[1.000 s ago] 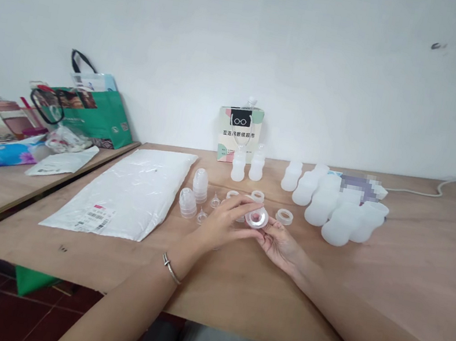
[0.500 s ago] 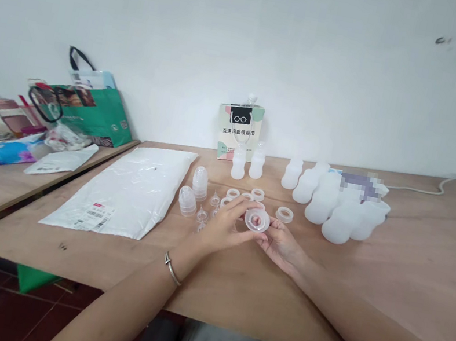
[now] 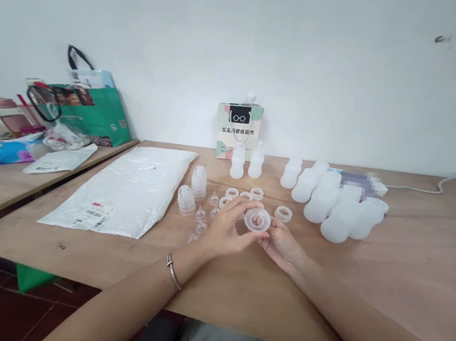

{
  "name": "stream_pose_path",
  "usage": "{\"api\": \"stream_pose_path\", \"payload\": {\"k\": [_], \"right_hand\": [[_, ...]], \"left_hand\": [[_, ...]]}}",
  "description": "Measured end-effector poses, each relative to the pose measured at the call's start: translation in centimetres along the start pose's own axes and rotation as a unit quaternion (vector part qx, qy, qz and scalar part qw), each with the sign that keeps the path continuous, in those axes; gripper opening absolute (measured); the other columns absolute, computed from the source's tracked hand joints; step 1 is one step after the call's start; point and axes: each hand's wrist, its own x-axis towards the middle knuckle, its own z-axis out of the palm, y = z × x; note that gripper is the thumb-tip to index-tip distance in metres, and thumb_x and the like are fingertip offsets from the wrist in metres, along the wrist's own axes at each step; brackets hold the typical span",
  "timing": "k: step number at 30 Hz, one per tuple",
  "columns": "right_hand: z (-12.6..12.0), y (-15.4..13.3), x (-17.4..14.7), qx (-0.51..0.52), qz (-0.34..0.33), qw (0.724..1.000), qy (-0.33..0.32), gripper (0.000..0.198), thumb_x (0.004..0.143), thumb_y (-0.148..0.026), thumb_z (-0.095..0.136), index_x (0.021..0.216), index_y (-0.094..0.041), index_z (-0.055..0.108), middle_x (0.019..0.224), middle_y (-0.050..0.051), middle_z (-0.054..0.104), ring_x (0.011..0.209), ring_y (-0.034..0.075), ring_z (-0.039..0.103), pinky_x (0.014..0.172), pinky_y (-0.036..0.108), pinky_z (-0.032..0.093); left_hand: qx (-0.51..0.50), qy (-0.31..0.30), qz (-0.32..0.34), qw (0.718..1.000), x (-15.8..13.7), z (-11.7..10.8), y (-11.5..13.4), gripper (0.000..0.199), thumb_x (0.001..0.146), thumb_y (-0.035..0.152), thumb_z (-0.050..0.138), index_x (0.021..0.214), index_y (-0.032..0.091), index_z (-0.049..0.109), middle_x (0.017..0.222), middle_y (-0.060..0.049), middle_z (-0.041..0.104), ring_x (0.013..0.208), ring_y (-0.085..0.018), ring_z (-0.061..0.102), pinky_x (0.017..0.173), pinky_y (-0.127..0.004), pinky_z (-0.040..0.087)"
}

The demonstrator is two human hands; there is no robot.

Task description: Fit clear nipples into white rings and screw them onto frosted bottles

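Both hands at the bench, as I see them from my remote post through the head camera. The left hand is clamped on a clear ring, its thumb under the lower rim and its fingers along the upper left edge; thumb and forefinger stand apart by the width of the piece. The right hand meets the same ring from the right, its fingers bent close together at the edge (I cannot tell how the tips behind it lie). The ring is held above the wooden table, its round face turned toward my view. What seems to be a fingertip shows through the centre, though I cannot tell from which hand.

Just beyond the hands lie several loose rings, one of them set apart at the right. To the left of the left hand is a scatter of small clear teats, partly covered by that hand, and near these stand two domed covers. Farther back, two topped bottles stand upright before a paper bag; to their right is a cluster of frosted bottle bodies. A white mailing pouch lies flat at the left. A bracelet circles the left wrist.
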Motion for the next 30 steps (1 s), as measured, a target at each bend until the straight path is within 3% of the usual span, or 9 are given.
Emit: {"api": "stream_pose_path", "payload": {"k": [6, 12, 16, 19, 22, 24, 28, 30], "right_hand": [[0.2, 0.0, 0.0, -0.004, -0.006, 1.000, -0.003, 0.015, 0.055, -0.016, 0.075, 0.065, -0.018, 0.063, 0.065, -0.004, 0.060, 0.061, 0.007, 0.050, 0.060, 0.020, 0.042], [0.3, -0.2, -0.4, 0.011, -0.001, 1.000, -0.023, 0.017, 0.058, -0.022, 0.075, 0.068, -0.018, 0.062, 0.068, -0.003, 0.060, 0.064, 0.008, 0.052, 0.067, 0.022, 0.045], [-0.1, -0.5, -0.2, -0.036, -0.055, 0.998, 0.011, 0.017, 0.062, -0.026, 0.073, 0.065, -0.018, 0.059, 0.066, -0.002, 0.058, 0.063, 0.009, 0.051, 0.063, 0.023, 0.044], [-0.8, -1.2, -0.1, -0.134, -0.129, 0.981, 0.057, 0.019, 0.067, -0.034, 0.069, 0.068, -0.018, 0.061, 0.065, 0.000, 0.058, 0.062, 0.010, 0.050, 0.060, 0.024, 0.041], [-1.4, -2.0, -0.3, -0.289, -0.204, 0.931, 0.094, 0.015, 0.075, -0.036, 0.062, 0.074, -0.020, 0.061, 0.069, 0.002, 0.060, 0.066, 0.013, 0.052, 0.064, 0.028, 0.041], [-1.4, -2.5, -0.7, -0.404, -0.266, 0.870, 0.100, 0.011, 0.079, -0.032, 0.057, 0.079, -0.023, 0.062, 0.077, 0.003, 0.063, 0.073, 0.016, 0.054, 0.070, 0.032, 0.041], [-0.6, -2.3, -1.7, -0.573, -0.376, 0.728, -0.018, 0.015, 0.081, -0.023, 0.052, 0.088, -0.026, 0.065, 0.084, 0.005, 0.064, 0.081, 0.020, 0.055, 0.078, 0.037, 0.041], [-0.1, -1.9, -2.0, -0.603, -0.402, 0.685, -0.078, 0.020, 0.082, -0.020, 0.048, 0.090, -0.027, 0.065, 0.083, 0.006, 0.063, 0.083, 0.021, 0.055, 0.079, 0.038, 0.041]], "left_hand": [[0.011, 0.004, 0.005, 1.000, -0.1, -0.1, 0.2, 0.040, 0.072, 0.034, 0.064, 0.106, 0.021, 0.050, 0.101, -0.007, 0.059, 0.096, -0.020, 0.053, 0.084, -0.036, 0.042], [0.045, 0.030, -0.033, 0.998, 0.1, -0.4, 0.1, 0.037, 0.073, 0.032, 0.063, 0.106, 0.021, 0.050, 0.104, -0.006, 0.058, 0.095, -0.020, 0.052, 0.085, -0.037, 0.040], [0.029, 0.007, -0.052, 0.998, 0.4, -0.5, -0.3, 0.036, 0.074, 0.033, 0.062, 0.106, 0.021, 0.051, 0.103, -0.007, 0.058, 0.096, -0.020, 0.053, 0.086, -0.037, 0.040], [0.023, -0.026, -0.062, 0.997, 0.5, -0.9, -0.9, 0.037, 0.074, 0.032, 0.061, 0.108, 0.022, 0.050, 0.106, -0.006, 0.059, 0.097, -0.019, 0.054, 0.087, -0.037, 0.040], [0.036, -0.057, -0.065, 0.996, 0.5, -1.1, -1.3, 0.038, 0.075, 0.030, 0.060, 0.110, 0.023, 0.048, 0.110, -0.006, 0.058, 0.101, -0.020, 0.053, 0.089, -0.037, 0.039], [0.058, -0.070, -0.065, 0.994, 0.4, -1.0, -1.5, 0.039, 0.074, 0.028, 0.060, 0.111, 0.022, 0.047, 0.111, -0.006, 0.058, 0.104, -0.020, 0.051, 0.089, -0.038, 0.038], [0.093, -0.107, -0.034, 0.989, 0.1, -0.5, -1.8, 0.041, 0.073, 0.023, 0.060, 0.112, 0.022, 0.047, 0.113, -0.006, 0.058, 0.108, -0.021, 0.050, 0.091, -0.038, 0.036], [0.105, -0.127, -0.014, 0.986, 0.0, -0.3, -1.9, 0.043, 0.072, 0.020, 0.060, 0.113, 0.022, 0.048, 0.113, -0.006, 0.059, 0.109, -0.022, 0.050, 0.092, -0.039, 0.034]]}}
